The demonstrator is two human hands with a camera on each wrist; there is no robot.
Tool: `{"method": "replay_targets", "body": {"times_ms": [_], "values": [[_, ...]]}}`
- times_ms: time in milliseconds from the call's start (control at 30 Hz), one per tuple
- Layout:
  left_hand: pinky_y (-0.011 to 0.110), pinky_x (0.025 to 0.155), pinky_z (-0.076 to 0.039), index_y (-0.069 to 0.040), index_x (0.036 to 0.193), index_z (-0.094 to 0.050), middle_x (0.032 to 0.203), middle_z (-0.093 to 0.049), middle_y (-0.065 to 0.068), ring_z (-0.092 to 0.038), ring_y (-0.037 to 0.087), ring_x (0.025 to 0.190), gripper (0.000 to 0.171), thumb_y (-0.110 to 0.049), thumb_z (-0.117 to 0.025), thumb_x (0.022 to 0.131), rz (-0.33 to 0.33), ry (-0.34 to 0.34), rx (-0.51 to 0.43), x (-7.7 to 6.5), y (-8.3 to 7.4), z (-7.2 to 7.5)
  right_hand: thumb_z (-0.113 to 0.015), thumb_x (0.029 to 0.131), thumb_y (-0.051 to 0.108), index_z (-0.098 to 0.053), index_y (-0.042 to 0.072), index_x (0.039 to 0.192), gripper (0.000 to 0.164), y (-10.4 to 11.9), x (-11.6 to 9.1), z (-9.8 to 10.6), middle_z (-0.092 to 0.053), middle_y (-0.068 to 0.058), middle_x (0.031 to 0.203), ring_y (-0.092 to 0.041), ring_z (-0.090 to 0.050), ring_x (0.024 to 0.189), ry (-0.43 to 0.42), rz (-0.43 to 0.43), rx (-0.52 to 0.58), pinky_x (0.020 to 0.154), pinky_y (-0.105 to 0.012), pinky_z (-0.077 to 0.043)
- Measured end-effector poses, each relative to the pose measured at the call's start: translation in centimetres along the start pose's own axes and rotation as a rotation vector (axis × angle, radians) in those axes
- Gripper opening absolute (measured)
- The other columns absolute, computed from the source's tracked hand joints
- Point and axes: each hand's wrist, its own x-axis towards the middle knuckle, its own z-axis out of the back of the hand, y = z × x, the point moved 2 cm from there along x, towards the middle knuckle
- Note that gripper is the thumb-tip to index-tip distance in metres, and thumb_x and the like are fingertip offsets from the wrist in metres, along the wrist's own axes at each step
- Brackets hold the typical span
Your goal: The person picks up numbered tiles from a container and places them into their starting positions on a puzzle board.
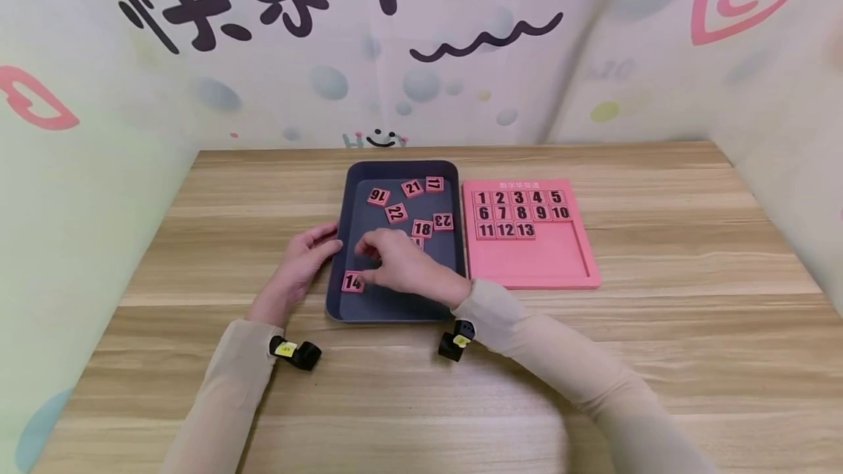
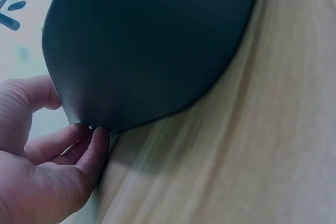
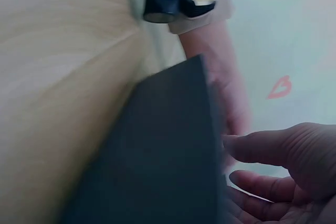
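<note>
A dark blue-grey tray [image 1: 388,311] holds several pink number tiles. My left hand [image 1: 296,265] is at its left side, the thumb at the rim and the bent fingers [image 2: 94,153] against the outer wall. Inside the tray, my right hand [image 1: 405,263] hovers palm down, thumb and forefinger apart. Its thumb tip is beside the number 14 tile [image 1: 352,281]; whether they touch I cannot tell. In the right wrist view, the tray wall [image 3: 163,145] hides the fingertips. Another tile [image 1: 418,242] is partly hidden behind the right hand.
Right of the tray lies a pink puzzle board [image 1: 527,280], with tiles 1 to 13 set in rows. Tiles 16 [image 1: 378,197], 21 [image 1: 412,188], 17, 22, 18 and 23 lie scattered in the tray. A printed wall hanging [image 1: 316,86] stands behind the wooden table [image 1: 395,401].
</note>
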Motion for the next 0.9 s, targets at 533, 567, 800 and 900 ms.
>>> {"method": "replay_targets", "body": {"times_ms": [533, 567, 800, 900], "values": [[0.011, 0.087, -0.042, 0.01, 0.138, -0.036, 0.142, -0.038, 0.025, -0.046, 0.012, 0.119, 0.047, 0.0, -0.048, 0.094, -0.011, 0.018, 0.02, 0.0, 0.1, 0.0, -0.073, 0.082, 0.015, -0.066, 0.0, 0.104, 0.027, 0.5, 4.4, 1.6, -0.066, -0.011, 0.099, -0.016, -0.06, 0.089, 0.01, -0.011, 0.08, 0.077, -0.016, -0.047], [0.011, 0.087, -0.042, 0.01, 0.138, -0.036, 0.141, -0.038, 0.025, -0.047, 0.011, 0.117, 0.047, 0.0, -0.048, 0.094, -0.01, 0.018, 0.019, 0.0, 0.0, -0.1, -0.073, 0.082, 0.015, -0.067, 0.0, 0.103, 0.026, 0.3, 4.5, 1.4, -0.066, -0.01, 0.097, -0.015, -0.059, 0.088, 0.015, -0.019, 0.067, 0.075, -0.017, -0.047], [0.011, 0.085, -0.044, 0.012, 0.137, -0.037, 0.138, -0.04, 0.028, -0.053, -0.002, 0.101, 0.048, 0.001, -0.049, 0.092, 0.006, 0.001, 0.011, 0.1, 0.0, 0.1, -0.073, 0.082, 0.014, -0.067, 0.002, 0.098, 0.021, -0.7, 4.7, 0.6, -0.065, -0.007, 0.088, -0.014, -0.057, 0.074, 0.101, -0.077, 0.011, 0.062, -0.018, -0.045], [0.011, 0.085, -0.043, 0.011, 0.137, -0.037, 0.139, -0.041, 0.026, -0.052, 0.001, 0.106, 0.048, 0.001, -0.049, 0.092, 0.014, 0.0, 0.009, 0.1, 0.0, 0.2, -0.074, 0.08, 0.016, -0.066, 0.003, 0.098, 0.023, -0.8, 4.8, 0.3, -0.064, -0.005, 0.086, -0.013, -0.056, 0.073, 0.161, -0.092, -0.018, 0.062, -0.018, -0.045]]}}
